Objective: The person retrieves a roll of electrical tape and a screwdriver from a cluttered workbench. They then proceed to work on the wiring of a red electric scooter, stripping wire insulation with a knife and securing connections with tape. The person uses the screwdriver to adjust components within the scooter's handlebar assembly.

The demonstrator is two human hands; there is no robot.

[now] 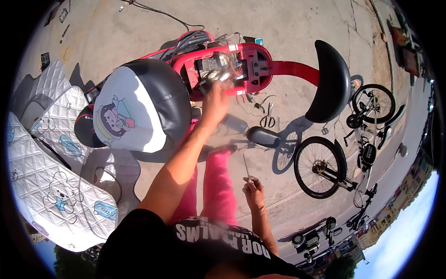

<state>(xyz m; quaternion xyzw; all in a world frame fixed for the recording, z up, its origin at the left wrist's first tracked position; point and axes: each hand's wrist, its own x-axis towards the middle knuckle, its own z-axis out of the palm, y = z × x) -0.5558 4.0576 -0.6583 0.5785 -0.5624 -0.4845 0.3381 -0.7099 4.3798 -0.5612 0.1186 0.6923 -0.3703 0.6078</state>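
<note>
Upper centre, left hand (216, 103) at the red compartment (253, 83), grip hard to tell; lower centre, right hand (254, 192) pinches a thin rod (246, 165)!

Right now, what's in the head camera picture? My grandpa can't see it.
A person's left hand is at the open part of a red scooter, while the right hand holds a thin rod. Scissors lie on the ground, with a bike to the right.
</note>
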